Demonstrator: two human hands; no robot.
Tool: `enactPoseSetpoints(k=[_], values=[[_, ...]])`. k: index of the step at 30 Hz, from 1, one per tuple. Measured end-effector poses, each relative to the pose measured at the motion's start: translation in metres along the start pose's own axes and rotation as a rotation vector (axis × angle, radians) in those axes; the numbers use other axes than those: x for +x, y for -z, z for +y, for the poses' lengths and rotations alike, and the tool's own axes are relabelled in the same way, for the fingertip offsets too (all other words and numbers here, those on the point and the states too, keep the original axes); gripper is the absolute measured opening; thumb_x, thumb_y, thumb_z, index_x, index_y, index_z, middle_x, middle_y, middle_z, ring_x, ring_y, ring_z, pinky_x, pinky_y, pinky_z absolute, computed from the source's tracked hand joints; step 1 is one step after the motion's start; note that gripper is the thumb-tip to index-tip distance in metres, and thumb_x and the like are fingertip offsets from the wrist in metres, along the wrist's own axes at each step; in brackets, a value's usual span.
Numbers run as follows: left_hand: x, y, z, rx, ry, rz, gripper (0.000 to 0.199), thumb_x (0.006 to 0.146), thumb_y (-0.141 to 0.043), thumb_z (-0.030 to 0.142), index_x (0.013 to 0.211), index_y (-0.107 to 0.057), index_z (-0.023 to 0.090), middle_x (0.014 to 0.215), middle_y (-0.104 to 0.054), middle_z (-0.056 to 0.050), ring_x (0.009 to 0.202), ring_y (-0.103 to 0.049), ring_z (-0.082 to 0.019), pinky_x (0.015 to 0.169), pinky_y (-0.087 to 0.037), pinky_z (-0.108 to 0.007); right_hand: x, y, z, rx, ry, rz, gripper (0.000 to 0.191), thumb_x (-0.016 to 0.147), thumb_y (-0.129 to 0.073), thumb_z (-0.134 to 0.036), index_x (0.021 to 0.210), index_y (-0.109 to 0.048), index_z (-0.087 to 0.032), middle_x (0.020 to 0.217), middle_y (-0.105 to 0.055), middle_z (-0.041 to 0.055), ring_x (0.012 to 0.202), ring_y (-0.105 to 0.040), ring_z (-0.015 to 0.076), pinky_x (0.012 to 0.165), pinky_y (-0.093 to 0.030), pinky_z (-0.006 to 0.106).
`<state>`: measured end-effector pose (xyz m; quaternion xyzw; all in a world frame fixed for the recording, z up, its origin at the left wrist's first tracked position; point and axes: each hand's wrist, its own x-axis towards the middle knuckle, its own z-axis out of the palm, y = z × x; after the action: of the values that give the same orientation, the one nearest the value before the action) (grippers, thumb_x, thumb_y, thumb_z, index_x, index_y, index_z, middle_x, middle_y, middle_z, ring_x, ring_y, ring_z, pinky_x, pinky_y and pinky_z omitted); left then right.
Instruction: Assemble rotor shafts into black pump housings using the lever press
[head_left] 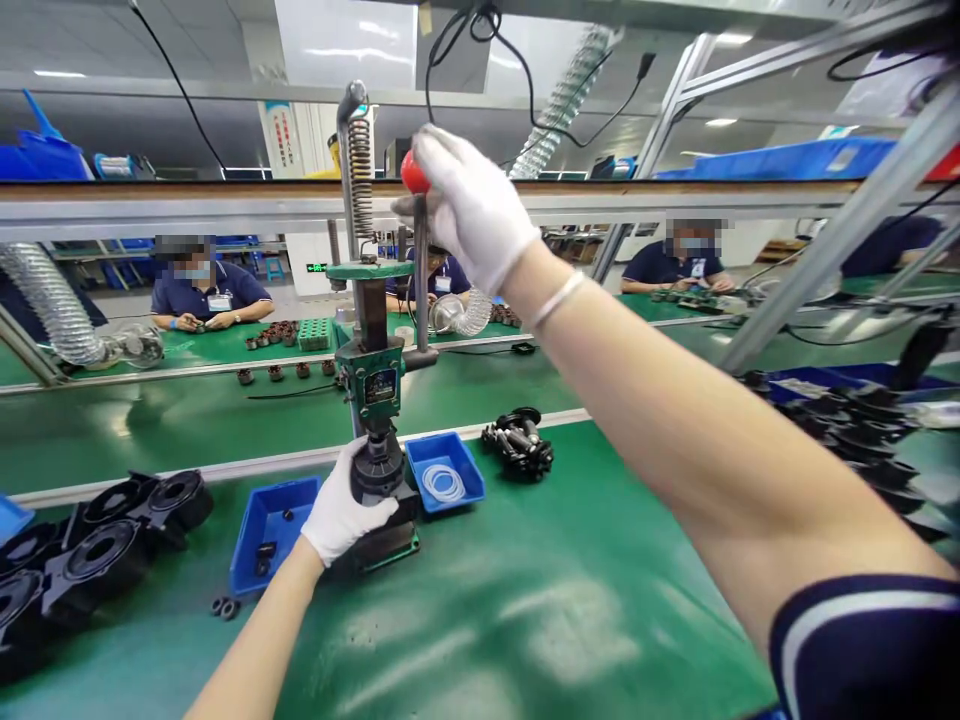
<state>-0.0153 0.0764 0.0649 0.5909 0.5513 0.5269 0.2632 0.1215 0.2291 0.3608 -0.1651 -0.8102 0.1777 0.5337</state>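
Observation:
A green hand press [379,385] stands on the bench in front of me, with a coil spring at its top. My right hand [472,205], in a white glove, is up at the red ball knob [414,174] of the press lever [421,280], its fingers curled round it. Below, my gloved left hand [345,510] holds a round black housing [377,468] by its side under the press ram. The ram's tip meets the top of the housing. Part of the left fingers is hidden behind the housing.
A blue tray [251,520] with small black parts lies left of the press; another blue tray [457,455] with white rings lies right. Black housings [105,545] cluster at the left, black shafts [519,445] behind the right tray. Co-workers [214,290] sit across the line.

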Motion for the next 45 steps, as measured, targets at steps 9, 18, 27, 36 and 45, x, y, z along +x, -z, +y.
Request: enactPoseSetpoints(k=[9, 18, 27, 36, 45], values=[[0.007, -0.002, -0.011, 0.05, -0.009, -0.028, 0.08, 0.062, -0.072, 0.033, 0.13, -0.034, 0.015, 0.126, -0.062, -0.016, 0.119, -0.061, -0.03, 0.108, -0.041, -0.051, -0.14, 0.025, -0.054, 0.528, 0.229, 0.341, 0.033, 0.096, -0.055, -0.031, 0.065, -0.052, -0.022, 0.056, -0.046, -0.0078, 0.039, -0.045, 0.0048, 0.04, -0.048, 0.021], [0.009, 0.003, -0.016, 0.159, 0.007, -0.025, 0.082, 0.063, -0.072, 0.04, 0.13, -0.034, 0.014, 0.128, -0.061, -0.018, 0.12, -0.059, -0.031, 0.108, -0.04, -0.051, -0.164, 0.006, -0.043, 0.6, 0.319, 0.477, 0.032, 0.096, -0.058, -0.027, 0.065, -0.057, -0.019, 0.053, -0.046, -0.0037, 0.043, -0.047, 0.0118, 0.038, -0.047, 0.029], [0.007, 0.002, -0.016, 0.174, -0.005, 0.017, 0.084, 0.063, -0.074, 0.042, 0.131, -0.035, 0.014, 0.128, -0.06, -0.018, 0.12, -0.059, -0.031, 0.108, -0.04, -0.05, -0.181, 0.012, -0.041, 0.57, 0.211, 0.355, 0.026, 0.096, -0.056, -0.034, 0.073, -0.061, -0.022, 0.063, -0.051, -0.0018, 0.051, -0.054, 0.014, 0.049, -0.055, 0.034], [0.004, 0.007, -0.025, 0.128, -0.011, -0.024, 0.083, 0.067, -0.075, 0.043, 0.133, -0.034, 0.016, 0.132, -0.058, -0.017, 0.124, -0.056, -0.031, 0.11, -0.038, -0.051, -0.201, -0.005, -0.033, 0.496, 0.286, 0.489, 0.029, 0.098, -0.051, -0.038, 0.073, -0.056, -0.024, 0.065, -0.052, -0.0005, 0.057, -0.056, 0.0153, 0.055, -0.057, 0.037], [-0.017, 0.014, -0.015, 0.033, -0.023, -0.102, 0.086, 0.067, -0.079, 0.041, 0.137, -0.034, 0.017, 0.14, -0.05, -0.018, 0.132, -0.048, -0.034, 0.114, -0.033, -0.053, -0.206, 0.012, -0.024, 0.433, 0.159, 0.277, 0.034, 0.098, -0.05, -0.041, 0.126, -0.046, -0.024, 0.119, -0.059, 0.0067, 0.11, -0.062, 0.0198, 0.102, -0.05, 0.045]])
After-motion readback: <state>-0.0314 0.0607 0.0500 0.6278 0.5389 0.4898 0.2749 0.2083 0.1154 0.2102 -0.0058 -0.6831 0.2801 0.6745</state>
